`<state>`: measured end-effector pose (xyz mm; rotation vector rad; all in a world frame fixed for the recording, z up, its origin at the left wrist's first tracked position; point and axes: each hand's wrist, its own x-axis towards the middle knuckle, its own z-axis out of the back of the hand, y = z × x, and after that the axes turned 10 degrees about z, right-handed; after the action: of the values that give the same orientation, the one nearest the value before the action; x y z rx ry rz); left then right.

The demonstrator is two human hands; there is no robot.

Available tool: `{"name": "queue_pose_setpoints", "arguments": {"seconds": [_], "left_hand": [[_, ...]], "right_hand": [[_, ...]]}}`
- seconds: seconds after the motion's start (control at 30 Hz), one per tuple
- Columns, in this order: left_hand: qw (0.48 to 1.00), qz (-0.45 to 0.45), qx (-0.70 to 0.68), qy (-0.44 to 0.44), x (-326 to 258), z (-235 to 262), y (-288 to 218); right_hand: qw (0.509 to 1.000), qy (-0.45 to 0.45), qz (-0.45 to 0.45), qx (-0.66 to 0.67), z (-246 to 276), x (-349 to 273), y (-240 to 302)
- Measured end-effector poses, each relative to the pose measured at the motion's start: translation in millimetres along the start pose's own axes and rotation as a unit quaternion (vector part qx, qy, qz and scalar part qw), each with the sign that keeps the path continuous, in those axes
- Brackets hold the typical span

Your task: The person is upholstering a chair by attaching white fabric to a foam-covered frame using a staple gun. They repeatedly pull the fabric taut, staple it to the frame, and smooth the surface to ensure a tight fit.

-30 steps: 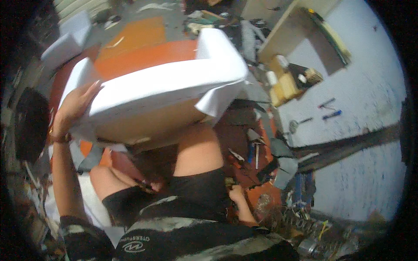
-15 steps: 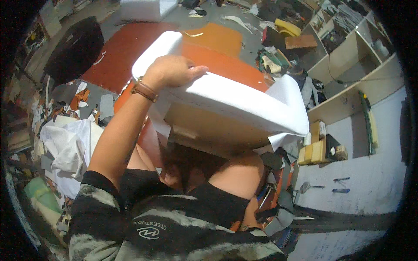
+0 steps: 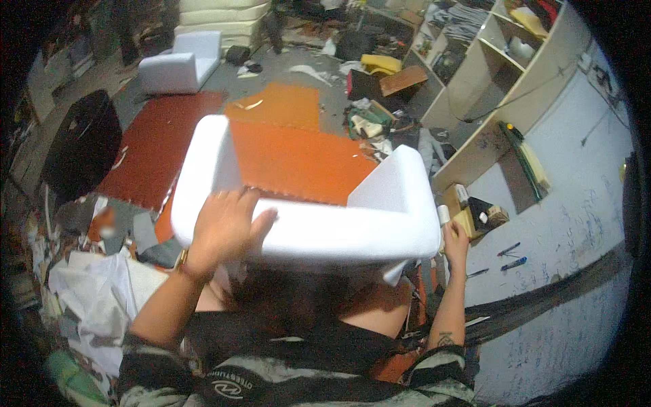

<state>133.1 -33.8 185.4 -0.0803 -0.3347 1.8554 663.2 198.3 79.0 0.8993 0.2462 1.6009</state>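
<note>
A white padded U-shaped furniture piece (image 3: 325,227), like a small sofa frame with two raised arms, rests across my thighs. My left hand (image 3: 227,224) grips its near edge by the left arm, fingers over the edge and thumb spread to the right. Beyond the piece's right corner, my right hand (image 3: 455,244) is beside the wall ledge, its fingers curled together next to a small white roll (image 3: 443,215) and a yellow block (image 3: 464,222). What those fingers hold, if anything, I cannot make out. A loose white fabric flap (image 3: 395,273) hangs below the right corner.
Orange sheet material (image 3: 298,159) and a dark red sheet (image 3: 166,146) cover the floor ahead. Another white seat (image 3: 180,64) stands far left, before stacked cushions (image 3: 220,24). White cloth (image 3: 95,292) lies at left. Shelving (image 3: 485,74) and pens (image 3: 513,262) are at right.
The white piece has tipped, so its underside is now hidden and both arms stand up. My left hand moved nearer with it. My right hand has risen into view at the right.
</note>
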Motion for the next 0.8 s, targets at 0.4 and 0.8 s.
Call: {"name": "queue_pose_setpoints", "arguments": {"seconds": [0.4,0.8], "left_hand": [[0.884,0.282,-0.366,-0.077,-168.8,-34.8,88.0],[0.684,0.369,-0.629,-0.020,-131.6,-12.5,70.1]], "right_hand": [[0.938,0.338,0.055,-0.053,-13.8,97.2,196.9],[0.943,0.307,0.096,-0.091,-4.7,107.3,131.2]]}}
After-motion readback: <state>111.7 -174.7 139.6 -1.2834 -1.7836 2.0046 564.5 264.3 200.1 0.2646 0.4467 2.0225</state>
